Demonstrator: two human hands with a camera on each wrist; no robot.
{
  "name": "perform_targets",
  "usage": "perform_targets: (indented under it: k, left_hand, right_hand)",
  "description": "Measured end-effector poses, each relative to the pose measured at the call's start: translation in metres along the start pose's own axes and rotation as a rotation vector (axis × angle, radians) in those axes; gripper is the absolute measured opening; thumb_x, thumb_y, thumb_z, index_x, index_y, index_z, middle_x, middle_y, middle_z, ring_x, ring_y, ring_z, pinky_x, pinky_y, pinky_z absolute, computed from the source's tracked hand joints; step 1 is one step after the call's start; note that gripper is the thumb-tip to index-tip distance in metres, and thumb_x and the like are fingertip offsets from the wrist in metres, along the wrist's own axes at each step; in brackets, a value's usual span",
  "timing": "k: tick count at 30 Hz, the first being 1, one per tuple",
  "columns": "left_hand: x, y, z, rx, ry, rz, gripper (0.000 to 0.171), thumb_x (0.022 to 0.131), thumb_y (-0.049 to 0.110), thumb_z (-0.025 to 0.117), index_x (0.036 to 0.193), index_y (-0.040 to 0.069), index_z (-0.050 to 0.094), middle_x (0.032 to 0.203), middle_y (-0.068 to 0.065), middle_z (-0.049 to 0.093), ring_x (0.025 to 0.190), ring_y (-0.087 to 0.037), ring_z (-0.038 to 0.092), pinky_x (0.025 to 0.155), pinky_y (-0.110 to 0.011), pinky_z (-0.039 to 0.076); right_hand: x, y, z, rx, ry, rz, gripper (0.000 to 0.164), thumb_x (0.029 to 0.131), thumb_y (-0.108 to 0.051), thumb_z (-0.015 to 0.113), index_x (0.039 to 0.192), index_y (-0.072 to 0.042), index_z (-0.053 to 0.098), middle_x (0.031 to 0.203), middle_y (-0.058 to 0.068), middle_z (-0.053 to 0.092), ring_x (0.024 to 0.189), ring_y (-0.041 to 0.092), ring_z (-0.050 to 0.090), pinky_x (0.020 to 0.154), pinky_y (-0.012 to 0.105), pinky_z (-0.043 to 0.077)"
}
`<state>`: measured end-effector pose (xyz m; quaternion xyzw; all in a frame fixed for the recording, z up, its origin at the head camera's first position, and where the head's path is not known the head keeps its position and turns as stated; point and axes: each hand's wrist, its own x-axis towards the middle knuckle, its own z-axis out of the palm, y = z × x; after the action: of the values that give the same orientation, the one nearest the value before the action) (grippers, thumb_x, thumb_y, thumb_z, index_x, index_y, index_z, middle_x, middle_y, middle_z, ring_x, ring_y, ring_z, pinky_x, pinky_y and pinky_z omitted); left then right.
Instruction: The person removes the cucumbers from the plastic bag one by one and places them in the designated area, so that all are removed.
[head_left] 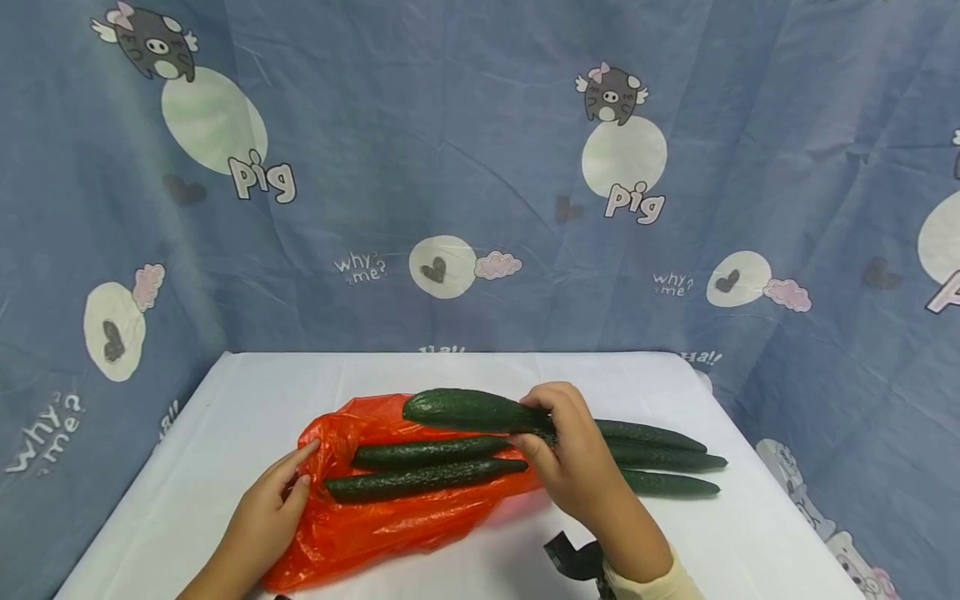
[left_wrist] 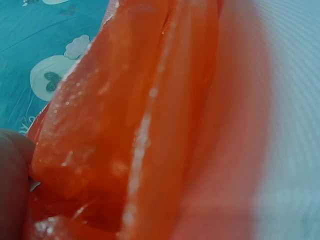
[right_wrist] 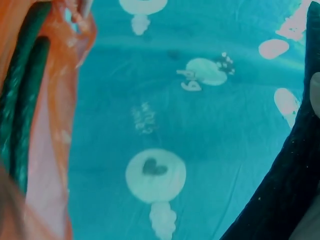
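A red-orange plastic bag [head_left: 375, 529] lies spread on the table. My left hand [head_left: 266, 512] pinches its left edge between thumb and fingers; in the left wrist view the bag's film [left_wrist: 105, 125] fills most of the picture. Two dark green cucumbers [head_left: 423, 479] lie side by side at the bag, their left ends within its red folds. Above them, my right hand [head_left: 573, 454] grips another cucumber [head_left: 465, 410], held roughly level and pointing left. In the right wrist view this cucumber [right_wrist: 280, 185] slants along the right side. Three more cucumbers [head_left: 667, 457] rest right of the bag, partly hidden behind the right hand.
A white cloth covers the table [head_left: 750, 542]. Blue patterned fabric [head_left: 480, 183] hangs behind and at both sides. A black strap-like piece [head_left: 573, 557] shows by the right wrist, near a pale yellow sleeve [head_left: 660, 583].
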<state>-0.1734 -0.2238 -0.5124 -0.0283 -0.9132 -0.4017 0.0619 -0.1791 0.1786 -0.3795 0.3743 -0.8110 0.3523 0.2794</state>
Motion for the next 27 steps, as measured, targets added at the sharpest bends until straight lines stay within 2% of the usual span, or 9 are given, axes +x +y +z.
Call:
perform_targets:
  k: [3,7,9,19,27]
  left_hand:
    - [0.0,0.001,-0.001,0.007,0.0,0.003,0.055,0.108,0.01,0.052,0.161,0.015,0.042,0.16,-0.024,0.044,0.146,-0.05,0.042,0.112,-0.069,0.041]
    - [0.0,0.001,-0.002,0.009,0.0,-0.003,0.055,0.108,0.01,0.052,0.161,0.015,0.042,0.16,-0.024,0.044,0.146,-0.049,0.043,0.112,-0.069,0.042]
    - [0.0,0.001,-0.002,0.011,0.002,-0.001,0.054,0.108,0.009,0.052,0.161,0.014,0.042,0.16,-0.024,0.045,0.145,-0.049,0.044,0.112,-0.068,0.042]
    - [0.0,0.0,0.0,-0.011,-0.003,-0.009,0.054,0.108,0.01,0.05,0.162,0.014,0.041,0.161,-0.024,0.043,0.147,-0.049,0.041,0.113,-0.068,0.04]
    - [0.002,0.0,-0.001,-0.016,-0.021,-0.033,0.055,0.108,0.012,0.05,0.163,0.016,0.04,0.162,-0.023,0.042,0.148,-0.049,0.04,0.112,-0.068,0.041]
  right_hand:
    - [-0.01,0.005,-0.006,-0.05,-0.026,0.019,0.04,0.101,-0.031,0.066,0.127,-0.003,0.054,0.126,0.01,0.057,0.114,0.02,0.053,0.094,0.033,0.049]
    - [-0.026,0.016,-0.011,-0.126,-0.057,0.065,0.038,0.093,-0.015,0.078,0.123,-0.007,0.056,0.122,0.003,0.059,0.114,0.018,0.053,0.094,0.034,0.048]
    - [-0.033,0.021,-0.014,-0.155,-0.072,0.098,0.04,0.089,-0.013,0.081,0.121,-0.009,0.057,0.12,0.0,0.059,0.113,0.015,0.053,0.094,0.035,0.048]
    - [-0.07,0.041,-0.031,-0.229,-0.182,0.292,0.039,0.089,-0.017,0.083,0.12,-0.016,0.059,0.117,-0.009,0.059,0.112,0.007,0.053,0.091,0.039,0.054]
    - [-0.099,0.063,-0.045,-0.304,-0.273,0.412,0.035,0.09,-0.018,0.082,0.12,-0.017,0.063,0.115,-0.008,0.063,0.112,0.013,0.059,0.092,0.045,0.055]
